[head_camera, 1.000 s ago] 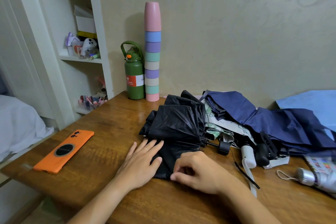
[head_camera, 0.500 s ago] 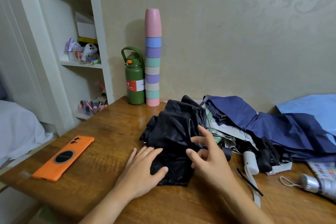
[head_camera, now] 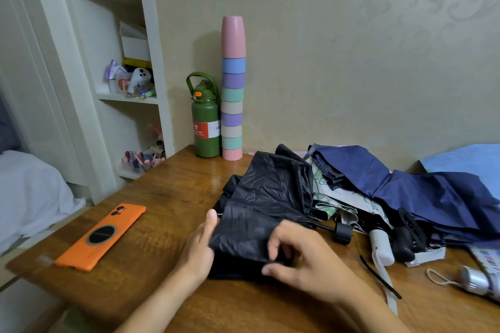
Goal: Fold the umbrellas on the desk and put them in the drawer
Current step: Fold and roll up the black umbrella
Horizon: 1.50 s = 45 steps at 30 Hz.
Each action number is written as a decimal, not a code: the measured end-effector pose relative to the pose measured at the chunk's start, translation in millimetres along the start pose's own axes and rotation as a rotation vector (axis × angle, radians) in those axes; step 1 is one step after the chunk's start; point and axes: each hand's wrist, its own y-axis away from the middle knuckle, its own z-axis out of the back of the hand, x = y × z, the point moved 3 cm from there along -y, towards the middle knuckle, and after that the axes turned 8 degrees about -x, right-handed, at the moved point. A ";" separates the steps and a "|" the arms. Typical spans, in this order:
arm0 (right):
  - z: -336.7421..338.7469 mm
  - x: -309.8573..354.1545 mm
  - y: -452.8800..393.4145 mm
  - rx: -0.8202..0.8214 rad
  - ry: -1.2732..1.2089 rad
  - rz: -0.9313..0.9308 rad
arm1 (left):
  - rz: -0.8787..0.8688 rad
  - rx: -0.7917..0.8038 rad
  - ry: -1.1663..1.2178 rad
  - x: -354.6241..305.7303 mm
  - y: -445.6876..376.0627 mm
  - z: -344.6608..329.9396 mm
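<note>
A black umbrella (head_camera: 267, 197) lies half collapsed in the middle of the wooden desk (head_camera: 167, 192), its black handle knob (head_camera: 343, 232) pointing right. My left hand (head_camera: 201, 248) grips the near left edge of its fabric, thumb on top. My right hand (head_camera: 300, 257) pinches a fold of the same fabric at the near right. Behind it lie a white patterned umbrella (head_camera: 341, 197) with a white handle (head_camera: 381, 246) and a navy umbrella (head_camera: 422, 192) with a black handle. No drawer is in view.
An orange phone (head_camera: 101, 236) lies at the desk's left. A green bottle (head_camera: 206, 121) and a tall stack of pastel cups (head_camera: 232, 89) stand at the back by the wall. A silver umbrella handle with cord (head_camera: 470, 281) lies at the right edge. White shelves (head_camera: 127, 94) stand left.
Both hands have gathered the black fabric: the left went from lying flat on it to gripping its edge, and the right now pinches a fold. The fabric is lifted toward me.
</note>
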 end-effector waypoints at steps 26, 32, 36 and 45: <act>-14.2 -23.5 6.6 0.037 0.194 -0.129 | 0.027 -0.102 -0.174 -4.4 -12.3 -7.1; -13.3 -23.4 7.1 0.068 0.247 -0.068 | -0.099 -0.126 -0.443 -15.8 -31.4 -5.4; -13.3 -15.9 5.5 0.106 0.211 -0.014 | -0.018 -0.114 -0.472 -26.0 -47.2 -0.5; -15.6 -5.5 5.1 0.259 0.165 -0.008 | 0.085 -0.247 -0.632 -31.4 -65.7 -10.5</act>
